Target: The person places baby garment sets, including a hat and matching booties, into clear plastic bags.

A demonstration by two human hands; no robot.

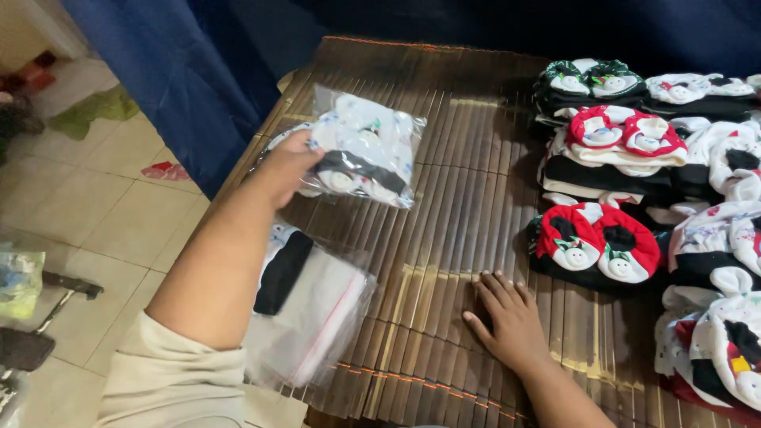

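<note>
Clear plastic, glossy and crinkled, wraps the packet in my left hand (pixel 287 165) — a sealed transparent bag of white-and-black baby garments with small snowman trim (pixel 363 149), held just above the far left part of the brown slatted bamboo mat (pixel 444 206). My fingers are closed on the packet's left edge, thumb underneath as far as I can tell. I judge it light and soft: the contents sag slightly and the film would slide under a loose pinch, so a grip across the folded cloth inside looks safer than one on the bare film margin. Nothing fragile is evident. My right hand (pixel 507 317) lies flat on the mat, fingers spread, holding nothing. Beside my left forearm sits a stack of empty clear plastic bags with a black garment at its top (pixel 305 309). Along the right edge, rows of red, white, green and black snowman-decorated garments (pixel 610 238) lie folded — unpacked, well apart from the held packet.
</note>
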